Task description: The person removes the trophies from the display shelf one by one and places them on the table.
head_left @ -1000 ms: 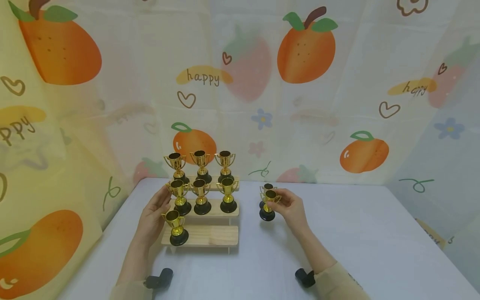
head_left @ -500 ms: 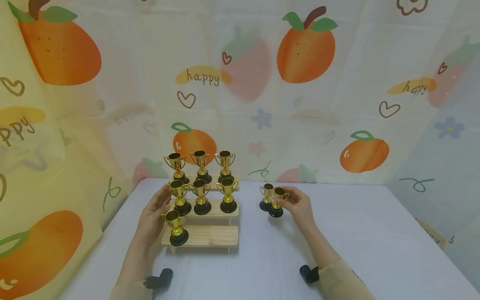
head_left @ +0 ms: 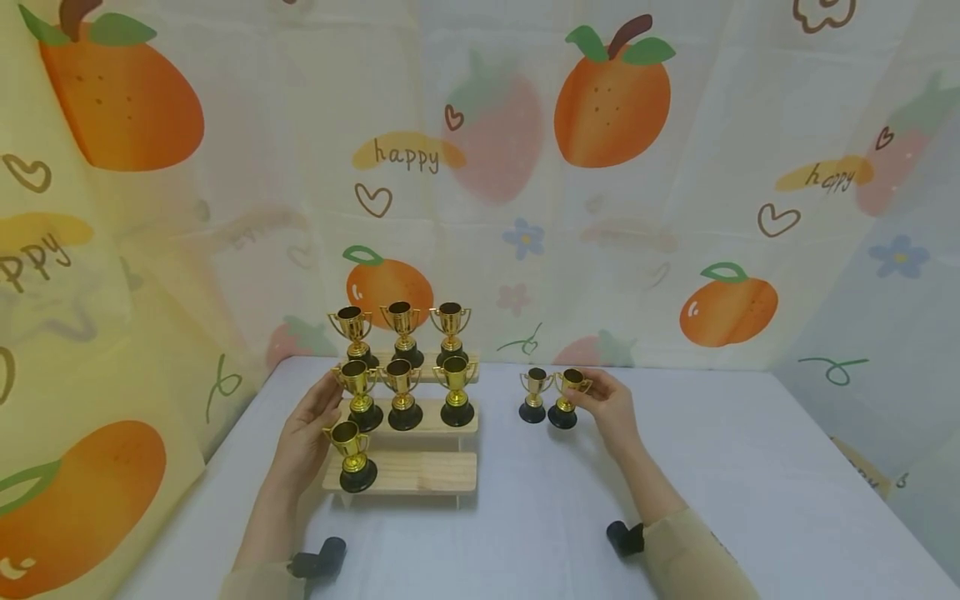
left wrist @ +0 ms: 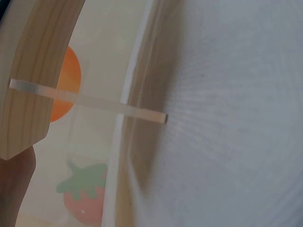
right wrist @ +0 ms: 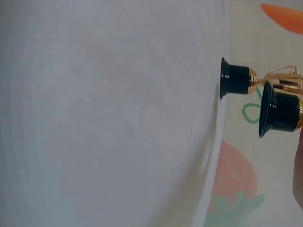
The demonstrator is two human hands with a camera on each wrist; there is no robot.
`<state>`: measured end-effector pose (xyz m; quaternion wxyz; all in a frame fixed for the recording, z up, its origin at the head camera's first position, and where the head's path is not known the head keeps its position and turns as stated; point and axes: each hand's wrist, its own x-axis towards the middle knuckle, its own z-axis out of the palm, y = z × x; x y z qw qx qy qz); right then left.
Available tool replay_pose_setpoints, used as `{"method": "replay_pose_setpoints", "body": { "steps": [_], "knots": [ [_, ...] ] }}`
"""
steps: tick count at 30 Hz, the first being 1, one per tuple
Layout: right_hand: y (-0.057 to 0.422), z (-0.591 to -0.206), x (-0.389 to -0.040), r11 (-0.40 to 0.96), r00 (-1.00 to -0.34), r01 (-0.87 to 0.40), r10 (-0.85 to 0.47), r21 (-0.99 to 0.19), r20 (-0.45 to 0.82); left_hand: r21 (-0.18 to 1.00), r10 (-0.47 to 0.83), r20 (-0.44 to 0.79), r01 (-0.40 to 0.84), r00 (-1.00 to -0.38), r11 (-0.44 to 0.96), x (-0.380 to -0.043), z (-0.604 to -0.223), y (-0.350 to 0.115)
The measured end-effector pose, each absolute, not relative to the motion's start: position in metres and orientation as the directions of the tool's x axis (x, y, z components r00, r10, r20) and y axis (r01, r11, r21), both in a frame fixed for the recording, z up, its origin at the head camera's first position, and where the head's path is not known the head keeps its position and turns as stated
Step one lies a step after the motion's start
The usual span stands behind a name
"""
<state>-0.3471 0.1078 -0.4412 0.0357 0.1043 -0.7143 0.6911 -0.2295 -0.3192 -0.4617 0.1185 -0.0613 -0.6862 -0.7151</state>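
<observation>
My right hand [head_left: 613,410] pinches a small gold trophy cup [head_left: 570,398] with a black base, upright beside a similar trophy [head_left: 533,396] at the back right of the table. In the right wrist view, the held trophy's black base [right wrist: 280,109] is in front of the other trophy's base [right wrist: 235,78]. My left hand [head_left: 306,429] rests against the left side of a tiered wooden stand [head_left: 431,472], its fingers extended by the middle tier. Three trophies stand on the top tier, three on the middle one, and a single trophy [head_left: 352,457] at the left of the bottom tier.
The stand has clear legs [left wrist: 94,101] on a white-covered table [head_left: 540,517]. A fruit-patterned cloth backdrop [head_left: 480,250] hangs behind it. Black wrist mounts [head_left: 321,558] are strapped on both forearms.
My right hand has moved the pinched trophy right and slightly back, from in front of the other trophy to its right side. My left hand and the stand have stayed put.
</observation>
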Motion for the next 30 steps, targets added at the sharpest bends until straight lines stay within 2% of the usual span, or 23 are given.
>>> {"method": "replay_pose_setpoints", "body": {
  "steps": [6,15,21,30],
  "knots": [
    [0.113,-0.443,-0.355,0.028,-0.981,-0.175,-0.084,-0.984,0.172,0.964,-0.076,0.261,0.264,-0.962,-0.03,-0.231,-0.462,-0.319],
    [0.117,-0.442,-0.361,0.073,-0.963,-0.258,-0.102,-0.963,0.25,0.968,-0.087,0.245,0.248,-0.966,-0.025,-0.229,-0.459,-0.318],
    [0.119,-0.439,-0.365,0.148,-0.982,-0.177,-0.093,-0.973,0.164,0.964,-0.081,0.262,0.265,-0.962,-0.032,-0.229,-0.458,-0.317],
    [0.122,-0.442,-0.371,0.151,-0.984,-0.14,-0.132,-0.979,0.12,0.962,-0.08,0.265,0.269,-0.961,-0.052,-0.23,-0.461,-0.318]
  ]
}}
